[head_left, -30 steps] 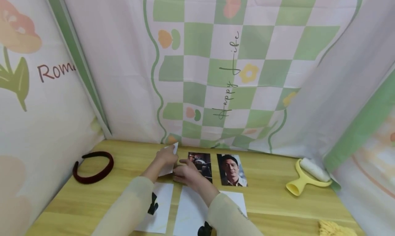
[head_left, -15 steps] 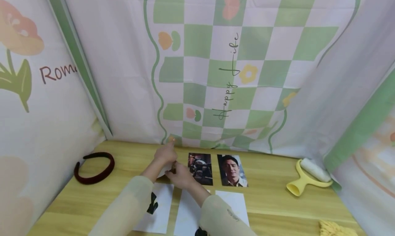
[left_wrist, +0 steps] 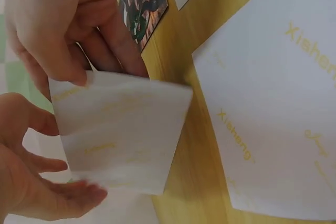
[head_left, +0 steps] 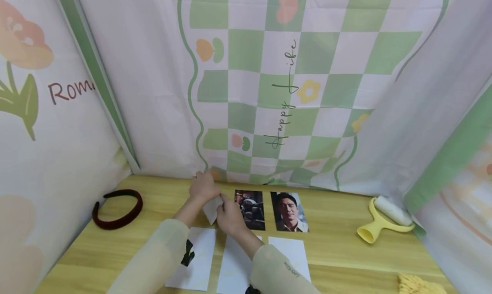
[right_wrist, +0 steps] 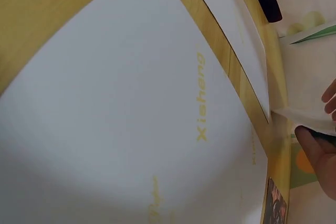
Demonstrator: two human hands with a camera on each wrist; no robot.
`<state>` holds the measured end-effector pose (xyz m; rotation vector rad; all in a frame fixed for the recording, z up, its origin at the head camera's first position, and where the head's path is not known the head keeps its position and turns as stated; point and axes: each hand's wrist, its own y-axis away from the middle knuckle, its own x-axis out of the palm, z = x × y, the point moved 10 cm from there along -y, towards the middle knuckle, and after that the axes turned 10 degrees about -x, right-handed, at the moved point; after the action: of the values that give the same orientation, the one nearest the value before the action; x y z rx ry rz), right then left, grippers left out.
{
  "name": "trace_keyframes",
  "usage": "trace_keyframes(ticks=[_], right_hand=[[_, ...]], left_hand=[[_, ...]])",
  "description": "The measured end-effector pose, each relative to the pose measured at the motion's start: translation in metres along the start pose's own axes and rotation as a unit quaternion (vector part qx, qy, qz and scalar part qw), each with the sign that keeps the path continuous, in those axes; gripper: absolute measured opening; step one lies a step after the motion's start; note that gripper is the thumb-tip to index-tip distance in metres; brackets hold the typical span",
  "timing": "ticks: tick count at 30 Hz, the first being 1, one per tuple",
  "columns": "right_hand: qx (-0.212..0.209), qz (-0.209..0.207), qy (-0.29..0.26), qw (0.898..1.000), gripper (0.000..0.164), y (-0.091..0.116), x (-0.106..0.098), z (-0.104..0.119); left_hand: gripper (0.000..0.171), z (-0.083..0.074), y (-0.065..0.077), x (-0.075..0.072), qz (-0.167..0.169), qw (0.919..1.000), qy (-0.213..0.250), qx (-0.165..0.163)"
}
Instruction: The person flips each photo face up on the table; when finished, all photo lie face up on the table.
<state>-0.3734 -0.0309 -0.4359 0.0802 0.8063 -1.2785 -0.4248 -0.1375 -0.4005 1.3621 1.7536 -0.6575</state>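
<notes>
A small card [head_left: 211,209] with a white back and pale yellow lettering is held up off the wooden table. My right hand [head_left: 232,217] pinches one edge, its thumb on the white side in the left wrist view. At the opposite corner, my left hand [left_wrist: 31,182] has its fingers spread beside the edge, the blurred thumb overlapping the card. What is on the card's other side is mostly hidden. To the right lie a motorcycle photo [head_left: 251,213] and a portrait photo [head_left: 291,212]. White sheets [head_left: 201,247] with the same lettering lie nearer me.
A dark red headband [head_left: 117,209] lies on the left of the table [head_left: 334,225]. At the right are a yellow Y-shaped handle with a white roll [head_left: 384,221] and a yellow fabric piece [head_left: 419,284]. A patterned curtain [head_left: 284,93] hangs behind the table.
Both hands have shifted around the card, and it has turned. My left hand has moved up toward the curtain; my right hand has come in to grip the card's edge.
</notes>
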Motion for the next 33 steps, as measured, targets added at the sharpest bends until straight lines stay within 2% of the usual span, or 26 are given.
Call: trace_keyframes(ticks=[5, 9, 14, 16, 21, 23, 26, 30, 33], right_hand=[[-0.039, -0.032, 0.041, 0.998, 0.04, 0.0, -0.008, 0.009], [-0.065, -0.03, 0.076, 0.994, 0.036, 0.002, -0.008, 0.016], [-0.064, 0.013, 0.078, 0.995, 0.042, 0.006, 0.002, 0.015], [-0.074, 0.035, 0.081, 0.993, 0.042, 0.006, 0.007, 0.015], [-0.11, 0.086, 0.117, 0.983, 0.038, 0.006, 0.017, 0.018], [-0.116, 0.104, 0.145, 0.977, 0.038, 0.008, 0.021, 0.018], [-0.11, 0.134, 0.188, 0.967, 0.041, 0.01, 0.026, 0.015], [-0.102, 0.153, 0.234, 0.955, 0.041, 0.013, 0.033, 0.012], [-0.084, 0.155, 0.253, 0.951, 0.04, 0.013, 0.036, 0.01]], left_hand=[[0.052, -0.006, 0.001, -0.005, -0.013, 0.9995, 0.018, 0.023], [0.06, -0.007, 0.002, -0.001, 0.011, 0.9985, 0.046, 0.027], [0.065, -0.005, 0.002, 0.002, 0.029, 0.9979, 0.045, 0.036], [0.075, -0.003, 0.002, 0.002, 0.031, 0.9982, 0.035, 0.038], [0.092, 0.004, -0.001, 0.006, 0.028, 0.9981, -0.005, 0.054], [0.088, 0.007, -0.003, 0.007, 0.02, 0.9973, -0.019, 0.068], [0.068, 0.012, -0.004, 0.009, 0.017, 0.995, -0.035, 0.092], [0.04, 0.023, -0.006, 0.017, 0.048, 0.9921, -0.046, 0.106], [0.035, 0.03, -0.006, 0.024, 0.082, 0.9896, -0.046, 0.109]])
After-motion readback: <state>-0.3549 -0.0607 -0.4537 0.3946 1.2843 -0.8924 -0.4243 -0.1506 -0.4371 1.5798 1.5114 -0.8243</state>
